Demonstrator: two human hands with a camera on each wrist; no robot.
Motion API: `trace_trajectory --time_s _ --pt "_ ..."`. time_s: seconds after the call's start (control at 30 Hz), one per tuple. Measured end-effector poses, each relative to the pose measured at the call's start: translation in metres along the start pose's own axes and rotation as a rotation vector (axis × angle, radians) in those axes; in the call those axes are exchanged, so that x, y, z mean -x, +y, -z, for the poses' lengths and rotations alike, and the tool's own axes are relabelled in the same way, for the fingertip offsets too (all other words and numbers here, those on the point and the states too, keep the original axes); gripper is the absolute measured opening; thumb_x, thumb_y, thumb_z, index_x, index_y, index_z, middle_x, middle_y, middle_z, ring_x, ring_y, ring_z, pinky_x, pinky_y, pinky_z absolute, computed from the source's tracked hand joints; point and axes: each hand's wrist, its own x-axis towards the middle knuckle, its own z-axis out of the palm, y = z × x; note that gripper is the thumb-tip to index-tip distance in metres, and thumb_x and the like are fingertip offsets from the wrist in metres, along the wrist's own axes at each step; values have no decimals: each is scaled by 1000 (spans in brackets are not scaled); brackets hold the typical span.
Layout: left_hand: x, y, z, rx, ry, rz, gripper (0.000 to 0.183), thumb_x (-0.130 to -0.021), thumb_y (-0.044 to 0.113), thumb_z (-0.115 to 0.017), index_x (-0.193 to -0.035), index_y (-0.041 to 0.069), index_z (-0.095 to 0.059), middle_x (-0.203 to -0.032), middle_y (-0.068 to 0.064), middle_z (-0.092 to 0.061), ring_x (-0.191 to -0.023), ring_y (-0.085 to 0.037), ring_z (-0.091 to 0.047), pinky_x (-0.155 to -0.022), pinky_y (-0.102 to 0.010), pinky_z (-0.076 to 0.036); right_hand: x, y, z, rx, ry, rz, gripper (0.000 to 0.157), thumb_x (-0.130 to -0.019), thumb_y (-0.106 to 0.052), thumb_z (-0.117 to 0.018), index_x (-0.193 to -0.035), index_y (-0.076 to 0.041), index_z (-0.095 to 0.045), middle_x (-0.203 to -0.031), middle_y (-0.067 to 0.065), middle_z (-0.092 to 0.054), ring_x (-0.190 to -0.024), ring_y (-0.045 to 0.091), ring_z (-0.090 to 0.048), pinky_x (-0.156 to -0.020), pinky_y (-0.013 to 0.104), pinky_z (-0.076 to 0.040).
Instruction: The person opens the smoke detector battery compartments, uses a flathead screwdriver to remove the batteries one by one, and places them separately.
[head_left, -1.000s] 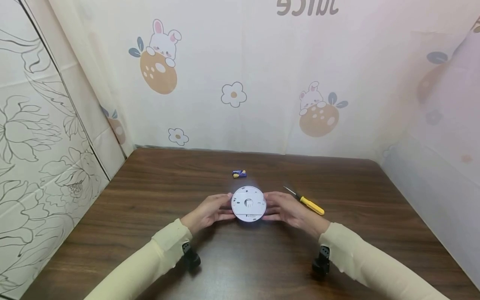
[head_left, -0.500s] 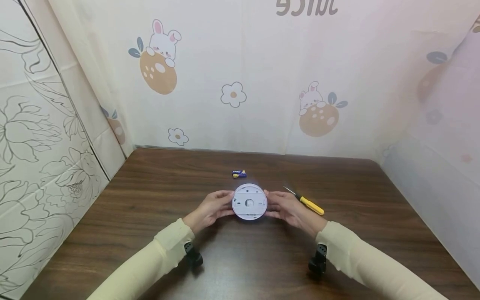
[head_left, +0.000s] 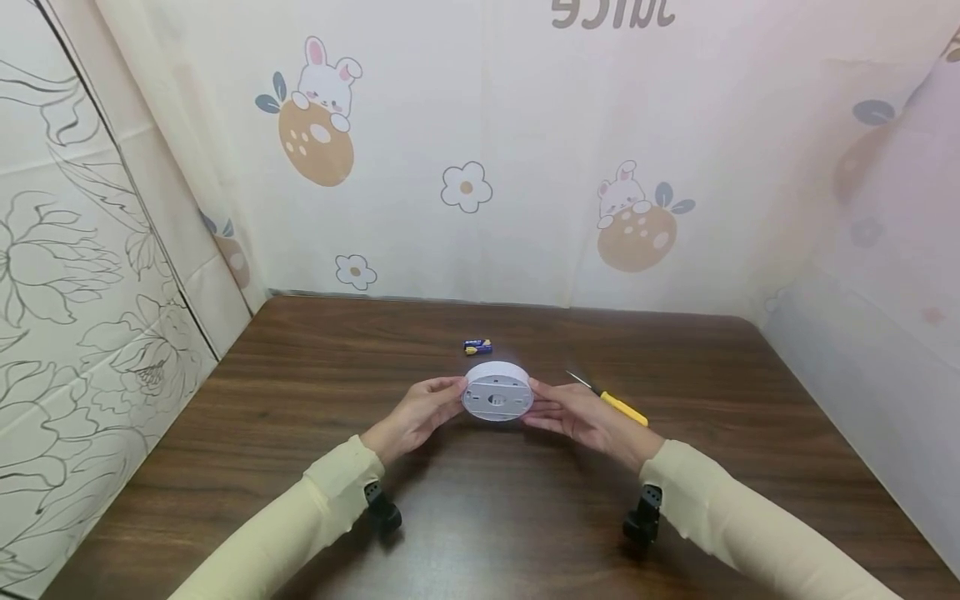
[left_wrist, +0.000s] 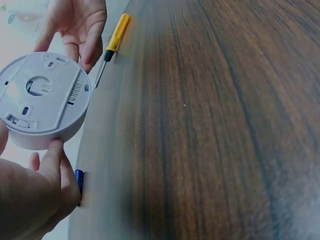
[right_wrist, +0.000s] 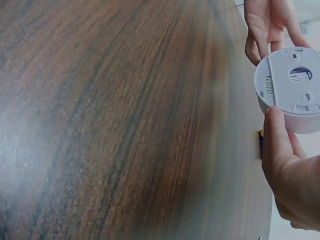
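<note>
Between both hands is a round white smoke detector (head_left: 480, 387), raised over the table and tilted so its side wall and its back show. That back, plainest in the left wrist view, has a flat mounting plate (left_wrist: 42, 107) with slots, a round central opening and a printed label (left_wrist: 75, 93) near one edge. My left hand (head_left: 418, 414) pinches the left rim, thumb towards the near side. Opposite it, my right hand (head_left: 576, 417) grips the right rim with thumb and fingers. Part of each hand's fingers is hidden behind the detector (right_wrist: 285, 92).
Two blue and yellow batteries (head_left: 477, 347) lie side by side on the brown wooden table (head_left: 487, 517) beyond the detector. Right of my right hand lies a screwdriver (head_left: 624, 410) with a yellow handle. Patterned curtains (head_left: 525, 108) hang along the back and sides.
The detector has tipped: its back showed as a nearly full circle before, and now looks flattened with the side wall visible above it. Both hands still hold it.
</note>
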Motion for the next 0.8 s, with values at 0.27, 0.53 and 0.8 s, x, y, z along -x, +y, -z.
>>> trace_trajectory --time_s 0.27,0.53,0.8 --pt "3 8 2 -46 -58 54 39 -91 7 -64 -122 -15 -53 -115 -23 -62 -100 -26 -63 -99 -42 -45 3 0 5 54 -13 54 56 -89 -16 -69 -131 13 -47 -116 20 -62 -104 31 -63 -97 44 -45" --pt "2 10 1 -32 -23 53 37 -90 2 -64 -123 -13 -55 -120 -23 -61 -105 -25 -62 -100 -40 -44 3 0 4 108 32 103 55 -87 -12 -71 -131 12 -47 -123 21 -59 -105 25 -63 -98 38 -44" --pt "-2 5 -1 -164 -45 -53 48 -86 4 -71 -127 -11 -53 -128 -24 -55 -103 -20 -62 -100 -39 -44 2 1 0 212 62 176 55 -82 -14 -76 -128 7 -55 -128 20 -56 -105 22 -63 -101 40 -42"
